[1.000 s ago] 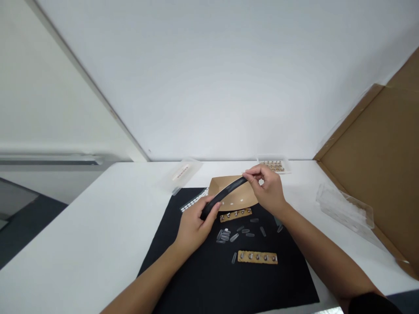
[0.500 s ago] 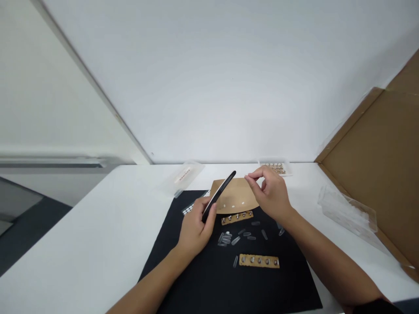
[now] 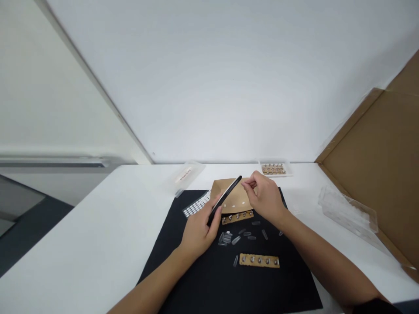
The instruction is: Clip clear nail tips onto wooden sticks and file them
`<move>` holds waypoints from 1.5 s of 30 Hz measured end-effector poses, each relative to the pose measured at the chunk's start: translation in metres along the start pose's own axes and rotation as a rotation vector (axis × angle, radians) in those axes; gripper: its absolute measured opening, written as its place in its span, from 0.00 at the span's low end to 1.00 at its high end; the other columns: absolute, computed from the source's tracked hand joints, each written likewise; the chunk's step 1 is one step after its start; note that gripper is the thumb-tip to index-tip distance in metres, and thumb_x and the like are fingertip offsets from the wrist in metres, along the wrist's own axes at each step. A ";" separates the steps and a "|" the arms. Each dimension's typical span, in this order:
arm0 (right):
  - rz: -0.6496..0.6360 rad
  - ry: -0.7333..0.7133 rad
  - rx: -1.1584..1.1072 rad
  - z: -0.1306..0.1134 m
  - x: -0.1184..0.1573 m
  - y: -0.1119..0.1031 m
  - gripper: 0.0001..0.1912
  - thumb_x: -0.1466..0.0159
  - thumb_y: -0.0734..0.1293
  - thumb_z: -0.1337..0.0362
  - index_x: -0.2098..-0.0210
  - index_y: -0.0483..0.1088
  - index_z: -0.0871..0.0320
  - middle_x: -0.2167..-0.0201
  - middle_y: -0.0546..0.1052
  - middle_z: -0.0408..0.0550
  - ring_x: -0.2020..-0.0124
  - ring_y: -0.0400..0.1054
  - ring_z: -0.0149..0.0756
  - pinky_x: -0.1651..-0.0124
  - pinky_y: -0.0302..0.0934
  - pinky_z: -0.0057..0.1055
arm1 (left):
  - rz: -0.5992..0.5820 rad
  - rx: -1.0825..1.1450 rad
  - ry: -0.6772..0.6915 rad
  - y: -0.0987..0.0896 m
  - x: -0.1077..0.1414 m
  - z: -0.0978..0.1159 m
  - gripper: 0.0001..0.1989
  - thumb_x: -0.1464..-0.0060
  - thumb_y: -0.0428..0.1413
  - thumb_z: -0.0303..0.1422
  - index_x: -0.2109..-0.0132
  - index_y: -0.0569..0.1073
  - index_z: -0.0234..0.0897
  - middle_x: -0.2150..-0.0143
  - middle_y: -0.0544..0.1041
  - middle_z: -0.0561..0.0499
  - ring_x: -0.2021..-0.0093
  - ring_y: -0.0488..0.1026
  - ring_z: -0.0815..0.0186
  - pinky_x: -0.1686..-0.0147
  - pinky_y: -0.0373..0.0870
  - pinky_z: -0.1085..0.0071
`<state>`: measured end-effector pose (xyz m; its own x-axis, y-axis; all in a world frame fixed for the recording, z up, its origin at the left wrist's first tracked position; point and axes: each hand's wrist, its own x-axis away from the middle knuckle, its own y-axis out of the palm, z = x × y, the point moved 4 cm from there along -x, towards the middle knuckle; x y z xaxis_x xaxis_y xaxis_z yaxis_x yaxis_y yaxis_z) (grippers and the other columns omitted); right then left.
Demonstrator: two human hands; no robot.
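My left hand (image 3: pixel 201 231) is wrapped round a slim black slab with a pale face (image 3: pixel 225 198), seen nearly edge-on; it looks like a phone. My right hand (image 3: pixel 266 196) pinches thumb and forefinger together just right of the slab's upper end; whatever is between them is too small to make out. Below both hands lies a brown card (image 3: pixel 237 198) with several white dots on it. Nearer me are a tan strip with metal knobs (image 3: pixel 238 217), scattered clear nail tips (image 3: pixel 226 237) and a second knobbed strip (image 3: pixel 259 261).
A black mat (image 3: pixel 209 283) covers the middle of the white table (image 3: pixel 127 226). A sheet of white dots (image 3: pixel 197 205) lies left of the card. Behind are a clear lid (image 3: pixel 188 176) and a tray of knobs (image 3: pixel 275 169). A clear box (image 3: pixel 348 213) and cardboard (image 3: pixel 379 161) stand right.
My left hand has shifted right and slightly up with the black slab, uncovering more of the dot sheet. My right hand has moved slightly left and down, closer to the slab.
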<state>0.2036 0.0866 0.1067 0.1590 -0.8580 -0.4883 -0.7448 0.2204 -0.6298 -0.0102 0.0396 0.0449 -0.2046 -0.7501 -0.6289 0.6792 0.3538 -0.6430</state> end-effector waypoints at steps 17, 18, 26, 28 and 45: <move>-0.197 -0.148 0.014 -0.009 0.008 0.013 0.06 0.27 0.66 0.60 0.62 0.69 0.52 0.65 0.80 0.42 0.64 0.73 0.36 0.62 0.60 0.32 | 0.013 0.022 0.105 0.001 0.000 0.005 0.18 0.30 0.53 0.31 0.37 0.75 0.37 0.45 0.84 0.44 0.48 0.84 0.58 0.47 0.81 0.67; -0.177 -0.143 0.028 -0.007 0.007 0.012 0.06 0.27 0.66 0.60 0.62 0.69 0.52 0.65 0.80 0.42 0.64 0.73 0.36 0.62 0.60 0.32 | 0.010 0.027 0.097 0.000 0.000 0.005 0.18 0.30 0.53 0.31 0.37 0.75 0.37 0.45 0.84 0.44 0.48 0.84 0.58 0.47 0.81 0.68; 0.056 -0.016 0.018 0.029 -0.010 0.001 0.08 0.29 0.66 0.59 0.64 0.66 0.53 0.72 0.78 0.43 0.69 0.74 0.37 0.65 0.60 0.32 | -0.069 0.126 -0.186 0.004 -0.003 -0.003 0.17 0.29 0.51 0.39 0.44 0.78 0.37 0.51 0.86 0.47 0.53 0.85 0.58 0.51 0.80 0.68; 0.011 -0.011 -0.040 0.030 -0.011 0.002 0.09 0.29 0.67 0.57 0.64 0.66 0.53 0.74 0.77 0.42 0.71 0.73 0.37 0.66 0.60 0.32 | -0.070 0.137 -0.223 0.004 -0.003 -0.005 0.18 0.29 0.51 0.40 0.44 0.79 0.37 0.51 0.86 0.47 0.53 0.85 0.58 0.51 0.80 0.67; -0.068 0.021 0.088 0.022 0.004 0.020 0.05 0.28 0.66 0.61 0.61 0.69 0.53 0.65 0.81 0.43 0.66 0.74 0.36 0.64 0.58 0.31 | -0.145 0.301 -0.371 0.004 -0.005 0.003 0.19 0.32 0.52 0.45 0.46 0.79 0.38 0.73 0.79 0.53 0.65 0.82 0.59 0.60 0.78 0.68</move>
<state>0.2035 0.0979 0.0788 0.1924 -0.8818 -0.4306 -0.6729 0.2008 -0.7120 -0.0044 0.0433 0.0464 -0.0846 -0.9472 -0.3092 0.8470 0.0951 -0.5230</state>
